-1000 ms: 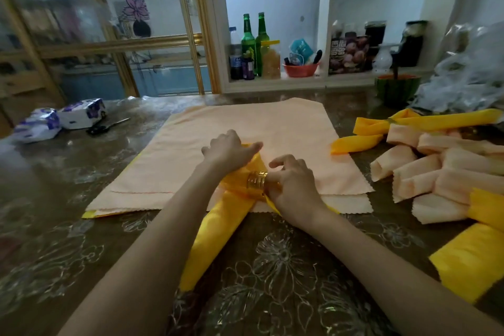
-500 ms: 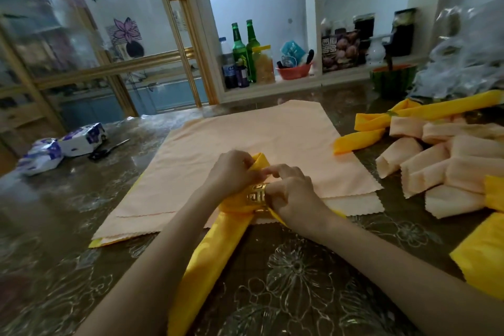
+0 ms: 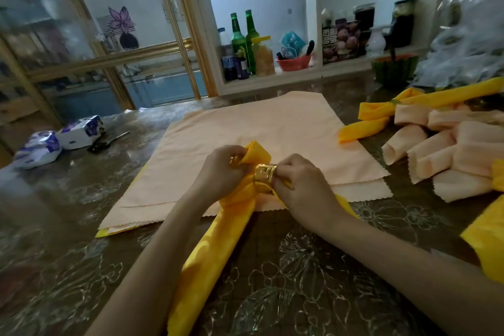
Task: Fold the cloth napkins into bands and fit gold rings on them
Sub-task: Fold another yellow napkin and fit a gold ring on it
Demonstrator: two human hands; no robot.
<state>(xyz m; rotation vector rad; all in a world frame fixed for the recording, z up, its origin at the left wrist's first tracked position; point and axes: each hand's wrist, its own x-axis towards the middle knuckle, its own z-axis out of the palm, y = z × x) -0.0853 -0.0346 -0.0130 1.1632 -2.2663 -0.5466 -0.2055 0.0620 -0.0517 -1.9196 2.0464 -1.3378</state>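
Observation:
A yellow napkin (image 3: 218,248), folded into a long band, runs from the table's near edge up to my hands. Its folded end pokes through a gold ring (image 3: 264,176). My left hand (image 3: 221,172) pinches that folded end just past the ring. My right hand (image 3: 302,185) grips the ring from the right side, fingers curled round it. Beneath lies a stack of flat peach napkins (image 3: 259,128) with a yellow one showing at the bottom left corner.
Rolled peach napkins (image 3: 441,150) and yellow bands (image 3: 381,114) are piled at the right. Another yellow cloth (image 3: 488,237) lies at the right edge. Tissue packs (image 3: 60,136) and scissors (image 3: 107,142) sit far left. A shelf with green bottles (image 3: 242,38) stands behind the table.
More of the yellow end now sticks out past the ring, with my left hand pulling it up and left. The ring has turned broadside, and the view has tilted.

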